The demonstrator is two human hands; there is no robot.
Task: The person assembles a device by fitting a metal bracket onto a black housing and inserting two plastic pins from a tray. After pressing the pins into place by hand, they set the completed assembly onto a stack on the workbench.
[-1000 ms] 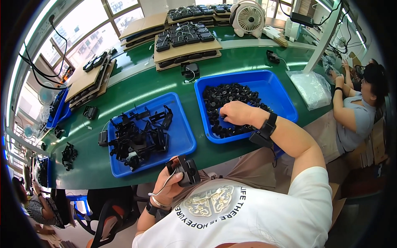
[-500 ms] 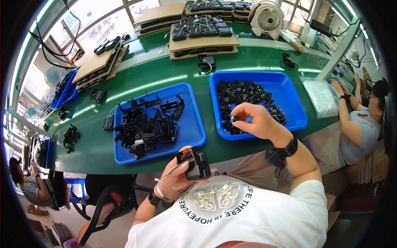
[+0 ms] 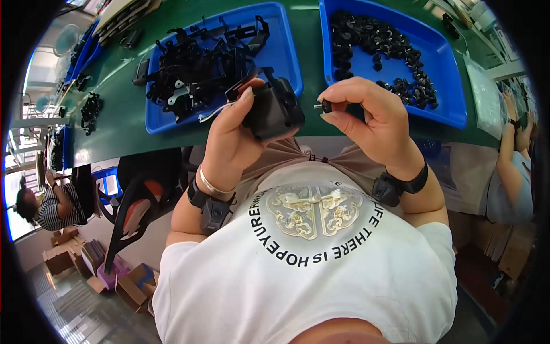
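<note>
My left hand (image 3: pixel 228 133) grips a black plastic box-shaped device (image 3: pixel 270 114), with a black bracket along its upper right side. A white cable (image 3: pixel 216 112) comes out beside my left thumb. Just right of the device, my right hand (image 3: pixel 375 117) pinches a black-headed thumb screw (image 3: pixel 326 106) between thumb and fingertips. Its metal shank points left toward the device, and a small gap lies between them. Beyond my left hand, a blue tray (image 3: pixel 291 51) holds a heap of black brackets (image 3: pixel 189 63). A deeper blue bin (image 3: pixel 452 86) beyond my right hand holds many black thumb screws (image 3: pixel 372 34).
Both containers stand on a green table (image 3: pixel 109 123). A small pile of black parts (image 3: pixel 91 113) lies at the table's left. An office chair (image 3: pixel 140 200) stands at my left. Co-workers sit at far left (image 3: pixel 60 200) and far right (image 3: pixel 510 178). A clear plastic bag (image 3: pixel 481 94) lies right of the bin.
My right hand has come out of the bin with the thumb screw, moving left and nearer the device. My left hand has turned the device and raised it. The view has tilted downward.
</note>
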